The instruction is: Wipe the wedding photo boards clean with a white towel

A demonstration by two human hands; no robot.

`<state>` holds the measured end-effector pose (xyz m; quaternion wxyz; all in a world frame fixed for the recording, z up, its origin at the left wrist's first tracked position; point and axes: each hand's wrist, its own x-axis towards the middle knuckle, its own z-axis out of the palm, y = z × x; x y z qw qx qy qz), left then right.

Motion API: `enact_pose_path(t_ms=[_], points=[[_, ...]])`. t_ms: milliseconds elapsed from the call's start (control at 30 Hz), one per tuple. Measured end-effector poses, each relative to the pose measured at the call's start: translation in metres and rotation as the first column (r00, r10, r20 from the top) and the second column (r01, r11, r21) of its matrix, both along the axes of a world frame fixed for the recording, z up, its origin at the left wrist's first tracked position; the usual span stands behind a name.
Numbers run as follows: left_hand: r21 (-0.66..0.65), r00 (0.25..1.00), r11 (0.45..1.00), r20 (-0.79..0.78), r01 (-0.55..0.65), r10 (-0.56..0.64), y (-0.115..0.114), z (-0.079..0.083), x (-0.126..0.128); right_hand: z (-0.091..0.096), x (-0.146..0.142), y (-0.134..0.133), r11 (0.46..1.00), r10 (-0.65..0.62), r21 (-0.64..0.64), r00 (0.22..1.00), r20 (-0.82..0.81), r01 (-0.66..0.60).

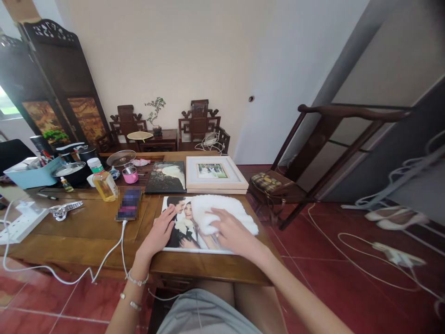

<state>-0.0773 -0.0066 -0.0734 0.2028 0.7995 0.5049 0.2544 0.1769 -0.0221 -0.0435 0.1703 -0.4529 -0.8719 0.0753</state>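
Note:
A wedding photo panel lies flat on the wooden table in front of me. My left hand rests with its fingers stretched out flat on the panel's left side. My right hand presses a white fluffy cloth onto the right part of the photo, its fingers bent into the pile. The cloth hides the panel's upper right area. Behind the panel lie a dark wedding photo and white framed pictures, stacked.
To the left on the table are a phone on a white cable, an oil bottle, a pink cup and a power strip. A wooden chair with a bag stands at the right.

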Motion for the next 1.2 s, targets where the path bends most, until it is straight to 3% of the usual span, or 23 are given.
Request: enact_pose_path(t_ms=[133,267,367,600,700,800,1033,1133,1200], points=[[0.006,1.0,1.0,0.007,0.005,-0.005,0.001,-0.003,-0.002,-0.001,-0.005,0.036,0.999,0.006,0.043,1.0,-0.012,-0.006],[0.028,1.0,1.0,0.005,0.014,-0.014,0.003,-0.006,-0.002,-0.006,-0.006,0.039,0.997,0.041,0.063,0.999,-0.002,-0.041],[0.035,1.0,0.999,0.008,0.01,-0.01,0.003,-0.006,-0.001,-0.008,-0.004,0.018,0.997,0.051,0.049,0.998,0.023,-0.053],[0.035,1.0,0.999,0.002,0.007,-0.007,0.003,-0.006,0.0,0.0,0.0,-0.07,0.991,0.134,-0.016,0.991,0.027,-0.134],[0.03,1.0,1.0,-0.003,-0.001,0.001,0.003,-0.005,0.0,0.0,0.003,-0.081,0.99,0.139,0.013,0.99,-0.011,-0.139],[0.038,1.0,0.999,0.006,0.003,-0.003,0.003,-0.005,0.0,-0.004,0.004,-0.06,0.994,0.104,0.036,0.994,-0.025,-0.103],[0.058,0.999,0.998,0.035,0.024,-0.026,0.005,-0.009,-0.002,-0.01,0.001,0.032,0.993,-0.003,0.119,1.0,-0.019,0.005],[0.053,0.999,0.998,0.028,0.02,-0.022,0.005,-0.009,-0.002,-0.01,-0.001,0.047,0.989,-0.009,0.148,1.0,0.002,0.009],[0.05,1.0,0.999,0.023,0.018,-0.019,0.005,-0.009,-0.002,-0.011,-0.002,0.043,0.989,-0.004,0.148,1.0,0.001,0.004]])
